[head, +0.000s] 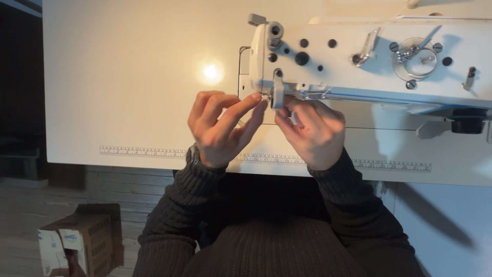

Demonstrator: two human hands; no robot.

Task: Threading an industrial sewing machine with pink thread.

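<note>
Pinching a small metal part [265, 96] at the sewing machine's [359, 59] lower left end: left hand [218, 128], thumb and forefinger closed on it. Right hand [312, 131], at 3 o'clock, fingers curled beneath the machine; grasp unclear. Cardboard box [82, 238], 8 o'clock, on floor.

A printed ruler strip [154, 152] edges the white table [128, 77]; a cardboard box [84, 238] sits on the floor.
</note>
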